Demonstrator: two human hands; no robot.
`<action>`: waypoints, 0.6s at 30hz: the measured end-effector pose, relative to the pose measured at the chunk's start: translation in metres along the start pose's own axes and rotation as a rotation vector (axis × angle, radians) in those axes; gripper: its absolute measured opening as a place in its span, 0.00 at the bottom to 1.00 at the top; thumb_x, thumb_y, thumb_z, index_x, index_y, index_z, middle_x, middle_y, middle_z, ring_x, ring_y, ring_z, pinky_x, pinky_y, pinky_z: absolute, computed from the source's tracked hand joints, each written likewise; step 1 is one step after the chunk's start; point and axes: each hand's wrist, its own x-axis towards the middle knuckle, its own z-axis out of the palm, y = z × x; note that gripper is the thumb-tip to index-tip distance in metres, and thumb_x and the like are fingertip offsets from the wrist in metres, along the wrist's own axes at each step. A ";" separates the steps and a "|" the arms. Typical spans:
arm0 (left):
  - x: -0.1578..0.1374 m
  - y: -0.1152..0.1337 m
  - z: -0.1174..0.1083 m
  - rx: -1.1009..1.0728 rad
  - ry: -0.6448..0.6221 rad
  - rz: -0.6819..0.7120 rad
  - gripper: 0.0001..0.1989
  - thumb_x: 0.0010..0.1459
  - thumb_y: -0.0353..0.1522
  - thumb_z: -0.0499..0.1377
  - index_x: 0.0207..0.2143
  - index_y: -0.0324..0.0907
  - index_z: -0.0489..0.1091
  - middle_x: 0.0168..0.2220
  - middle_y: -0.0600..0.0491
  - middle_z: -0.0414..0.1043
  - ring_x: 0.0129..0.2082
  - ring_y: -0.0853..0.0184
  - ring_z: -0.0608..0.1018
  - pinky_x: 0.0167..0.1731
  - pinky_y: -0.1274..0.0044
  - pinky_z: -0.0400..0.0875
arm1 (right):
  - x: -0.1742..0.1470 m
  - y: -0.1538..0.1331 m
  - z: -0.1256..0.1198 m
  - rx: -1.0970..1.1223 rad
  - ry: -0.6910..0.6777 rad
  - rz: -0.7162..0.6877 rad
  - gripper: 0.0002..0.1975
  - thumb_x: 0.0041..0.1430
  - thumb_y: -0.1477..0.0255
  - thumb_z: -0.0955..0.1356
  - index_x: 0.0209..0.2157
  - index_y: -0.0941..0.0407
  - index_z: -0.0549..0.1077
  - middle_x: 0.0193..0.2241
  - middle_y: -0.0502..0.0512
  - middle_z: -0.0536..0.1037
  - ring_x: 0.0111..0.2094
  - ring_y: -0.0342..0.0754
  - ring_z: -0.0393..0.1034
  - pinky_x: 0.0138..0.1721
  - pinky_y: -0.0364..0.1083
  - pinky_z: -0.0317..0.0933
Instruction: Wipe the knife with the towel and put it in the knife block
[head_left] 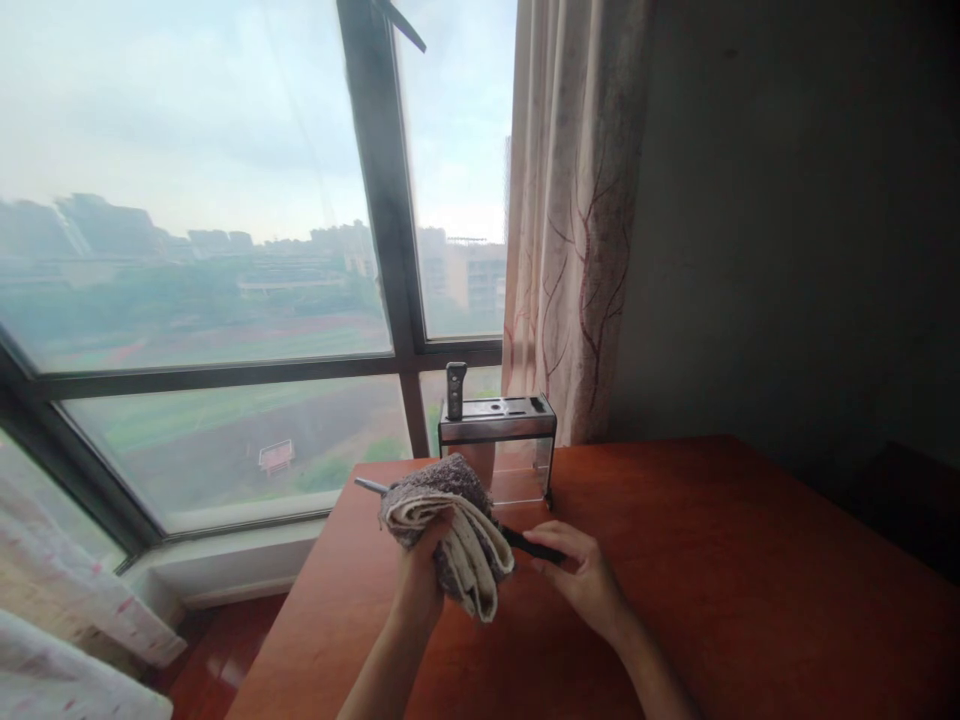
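A grey-brown cloth [450, 482] with a pale underside is folded in several layers in my left hand [424, 570], whose fingers close around it. Through the cloth runs a slim metal tool with a black handle [536, 546]. Its narrow silver end [370, 486] sticks out on the left; the middle is covered, so I cannot tell whether it is a knife or a sharpening rod. My right hand [581, 575] grips the handle. Just behind the cloth stands a clear-sided knife block [495, 428] with a dark-handled utensil [455, 390] upright in its left slot.
The reddish-brown wooden table [720, 570] stretches under both hands and off to the right. Beyond its far left edge are large windows [210, 300] with dark frames. A patterned curtain [577, 220] hangs behind the knife block, beside a dark wall [765, 220]. Another light curtain [67, 620] is at lower left.
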 end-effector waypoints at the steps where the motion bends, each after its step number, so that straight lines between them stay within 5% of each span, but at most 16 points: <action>1: 0.000 0.002 0.000 -0.006 0.008 0.015 0.17 0.36 0.31 0.69 0.32 0.39 0.72 0.26 0.55 0.77 0.23 0.64 0.78 0.26 0.75 0.74 | 0.000 0.000 -0.001 -0.011 0.003 -0.015 0.12 0.54 0.69 0.72 0.42 0.49 0.79 0.39 0.56 0.80 0.42 0.52 0.74 0.44 0.48 0.67; 10: 0.008 0.014 -0.004 -0.079 0.050 0.046 0.16 0.38 0.30 0.68 0.33 0.40 0.71 0.26 0.57 0.77 0.23 0.67 0.78 0.26 0.77 0.74 | -0.001 0.002 -0.010 -0.092 0.053 -0.058 0.11 0.55 0.72 0.70 0.41 0.48 0.79 0.40 0.55 0.79 0.42 0.51 0.73 0.45 0.48 0.66; 15: 0.002 0.013 -0.001 -0.048 0.014 0.001 0.15 0.38 0.32 0.69 0.30 0.40 0.70 0.24 0.56 0.75 0.21 0.66 0.77 0.25 0.75 0.74 | -0.003 -0.002 -0.009 -0.038 0.103 0.109 0.13 0.56 0.63 0.70 0.42 0.51 0.78 0.41 0.56 0.80 0.43 0.54 0.74 0.45 0.49 0.66; 18: -0.003 0.004 0.000 -0.019 -0.030 -0.051 0.18 0.37 0.34 0.70 0.32 0.39 0.70 0.25 0.55 0.76 0.23 0.63 0.79 0.25 0.74 0.74 | -0.004 -0.002 -0.006 0.027 0.109 0.194 0.18 0.59 0.56 0.66 0.39 0.54 0.78 0.32 0.56 0.80 0.32 0.51 0.74 0.33 0.45 0.66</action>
